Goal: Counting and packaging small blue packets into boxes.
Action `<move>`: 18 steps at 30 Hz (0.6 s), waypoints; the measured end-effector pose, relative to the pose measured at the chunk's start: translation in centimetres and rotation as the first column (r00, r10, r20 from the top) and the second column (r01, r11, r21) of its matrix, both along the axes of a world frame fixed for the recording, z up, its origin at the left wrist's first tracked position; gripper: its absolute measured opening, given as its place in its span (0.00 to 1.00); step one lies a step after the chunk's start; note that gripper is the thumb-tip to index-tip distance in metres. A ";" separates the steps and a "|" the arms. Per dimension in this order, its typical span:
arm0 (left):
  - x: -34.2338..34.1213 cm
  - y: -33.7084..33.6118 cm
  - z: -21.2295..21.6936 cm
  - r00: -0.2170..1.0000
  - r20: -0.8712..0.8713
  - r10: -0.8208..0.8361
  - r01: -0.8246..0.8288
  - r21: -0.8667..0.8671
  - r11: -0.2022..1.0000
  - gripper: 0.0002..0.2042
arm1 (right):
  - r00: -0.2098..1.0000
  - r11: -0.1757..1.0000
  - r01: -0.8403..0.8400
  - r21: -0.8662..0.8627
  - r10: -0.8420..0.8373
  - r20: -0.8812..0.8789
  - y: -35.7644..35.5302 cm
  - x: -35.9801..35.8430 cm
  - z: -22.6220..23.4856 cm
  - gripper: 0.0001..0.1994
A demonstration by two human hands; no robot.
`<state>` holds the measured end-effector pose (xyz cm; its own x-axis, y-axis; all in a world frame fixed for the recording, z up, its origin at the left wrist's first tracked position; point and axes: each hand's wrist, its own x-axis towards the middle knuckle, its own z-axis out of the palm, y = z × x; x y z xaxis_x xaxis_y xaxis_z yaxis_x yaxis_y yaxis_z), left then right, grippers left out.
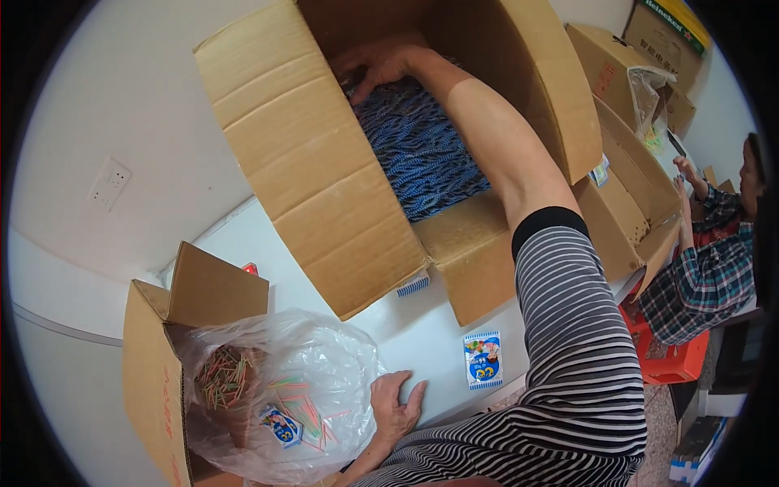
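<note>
At the far left of the frame, a white wall socket [109, 183] was seen on a pale wall. Below it, in the lower left, a small open cardboard box [154, 365] stood on a white table [422, 333], lined with a clear plastic bag [324, 365] in which thin coloured sticks [227, 377] and a small printed packet [281, 426] were held. Just right of the bag, at the lower centre, the left hand [395, 406] was laid flat on the table edge, fingers loosely spread and nothing gripped. Above it, a large open cardboard box [324, 178] was tilted across the upper centre, filled with blue braided cords [418, 150]. The right hand [381, 61], at the top centre, was reached deep into this box, its fingers curled down onto the far end of the cords; whether any were pinched could not be told. A striped sleeve [576, 349] covered the upper arm at the lower right. A small blue and white sachet [483, 359] lay on the table between the hands. At the right, further cardboard boxes [629, 195] were stacked, and at the far right edge another person in a plaid shirt [706, 280] was seated, hands raised by those boxes.
</note>
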<state>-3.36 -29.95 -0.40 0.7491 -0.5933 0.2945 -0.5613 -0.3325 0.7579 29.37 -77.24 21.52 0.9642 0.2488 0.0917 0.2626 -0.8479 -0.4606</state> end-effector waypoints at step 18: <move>-0.3 0.0 0.1 0.999 0.041 -0.025 0.027 -0.036 0.999 0.14 | 0.986 0.988 0.083 -0.130 -0.062 0.157 -5.8 4.3 -6.7 0.28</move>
